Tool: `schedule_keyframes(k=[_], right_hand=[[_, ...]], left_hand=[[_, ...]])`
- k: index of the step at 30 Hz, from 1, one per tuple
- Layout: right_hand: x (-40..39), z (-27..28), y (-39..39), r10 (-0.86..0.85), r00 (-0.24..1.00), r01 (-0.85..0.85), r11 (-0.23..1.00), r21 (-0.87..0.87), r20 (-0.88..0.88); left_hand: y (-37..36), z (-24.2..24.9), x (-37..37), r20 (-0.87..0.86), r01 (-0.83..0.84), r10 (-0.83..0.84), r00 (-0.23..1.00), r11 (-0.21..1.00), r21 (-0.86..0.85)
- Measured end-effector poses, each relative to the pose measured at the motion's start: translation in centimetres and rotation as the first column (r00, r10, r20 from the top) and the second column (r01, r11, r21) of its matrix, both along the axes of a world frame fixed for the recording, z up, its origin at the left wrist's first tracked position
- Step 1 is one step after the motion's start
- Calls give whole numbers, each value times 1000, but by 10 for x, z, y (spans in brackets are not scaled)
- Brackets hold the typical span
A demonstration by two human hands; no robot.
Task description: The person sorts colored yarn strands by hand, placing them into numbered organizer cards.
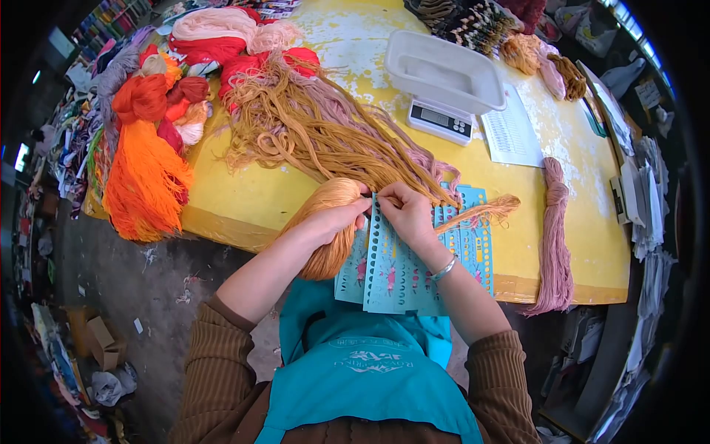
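Observation:
A thick golden-orange yarn skein (pixel 323 240) hangs over the table's front edge under my left hand (pixel 342 220), whose fingers are closed round its upper part. Close beside it, my right hand (pixel 407 211) is pinched at the top of a teal punched card (pixel 384 274); what is between its fingertips is too small to name. More teal cards (pixel 473 244) with rows of holes and pink flower prints fan out below and to the right. A thin orange strand bundle (pixel 494 210) extends right from behind my right wrist. Long brown and mauve yarns (pixel 325 126) lie just beyond my hands.
Orange yarn (pixel 144 177) and red yarn (pixel 140 98) lie at the left. A white tray (pixel 444 70) sits on a scale (pixel 441 120), beside a printed sheet (pixel 512 129). A mauve skein (pixel 555 237) hangs over the yellow table's (pixel 599 274) front edge.

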State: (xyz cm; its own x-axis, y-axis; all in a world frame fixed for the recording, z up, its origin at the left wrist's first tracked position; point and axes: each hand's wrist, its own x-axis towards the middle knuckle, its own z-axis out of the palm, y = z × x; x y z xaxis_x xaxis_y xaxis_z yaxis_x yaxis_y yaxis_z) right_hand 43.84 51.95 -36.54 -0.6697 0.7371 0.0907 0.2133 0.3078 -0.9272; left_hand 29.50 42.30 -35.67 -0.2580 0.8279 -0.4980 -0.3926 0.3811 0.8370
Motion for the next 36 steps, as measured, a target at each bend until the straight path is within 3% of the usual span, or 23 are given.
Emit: schedule_keyframes(k=[5, 8, 11, 14, 15, 19, 21, 22, 26, 29, 31, 34, 35, 36], right_hand=[[-1, 2, 3, 20, 1000, -19, 996, -84, 7], [-2, 2, 5, 43, 999, -40, 996, -80, 30], [-2, 7, 7, 83, 982, -79, 996, -29, 169], [-4, 9, 8, 103, 969, -104, 995, -9, 226], [-4, 10, 7, 101, 970, -105, 994, 8, 222], [-5, 15, 6, 70, 959, -78, 997, 20, 273], [-6, 21, 4, 60, 953, -72, 997, 29, 297], [-6, 24, 3, 57, 946, -72, 997, 37, 321], [-7, 15, 3, 36, 955, -69, 992, 102, 294], [-8, 11, 5, 40, 957, -75, 991, 111, 288], [-11, 5, 8, 49, 987, -36, 996, -85, 151], [-8, 9, 14, 146, 973, -119, 981, -151, 181], [-7, 6, 15, 145, 973, -118, 982, -149, 182], [-6, 1, 18, 181, 981, -162, 960, -228, 65]], left_hand=[[5, -24, -5, -21, 96, -95, 995, 994, 52], [1, -24, -7, -128, 184, -178, 976, 982, 38], [-7, -29, -28, -478, 149, -262, 839, 954, -261], [-20, -21, -41, -368, 145, -181, 912, 982, -123], [-23, -16, -38, -325, 128, -110, 939, 991, 35], [-18, -9, -33, -225, 105, -88, 970, 992, 65], [-16, -4, -29, -128, 14, -10, 992, 1000, 24], [-15, -2, -28, -129, 15, -12, 992, 1000, 25], [-14, 13, -15, -21, 295, -296, 955, 940, 171], [-13, 20, -10, -26, 281, -280, 960, 956, 79], [-8, 14, -11, 10, 201, -201, 980, 979, -30], [-3, -2, -9, -52, 235, -233, 971, 971, 36], [-2, -11, -10, -122, 315, -307, 944, 947, 55], [-3, -21, -10, -122, 316, -308, 944, 947, 56]])
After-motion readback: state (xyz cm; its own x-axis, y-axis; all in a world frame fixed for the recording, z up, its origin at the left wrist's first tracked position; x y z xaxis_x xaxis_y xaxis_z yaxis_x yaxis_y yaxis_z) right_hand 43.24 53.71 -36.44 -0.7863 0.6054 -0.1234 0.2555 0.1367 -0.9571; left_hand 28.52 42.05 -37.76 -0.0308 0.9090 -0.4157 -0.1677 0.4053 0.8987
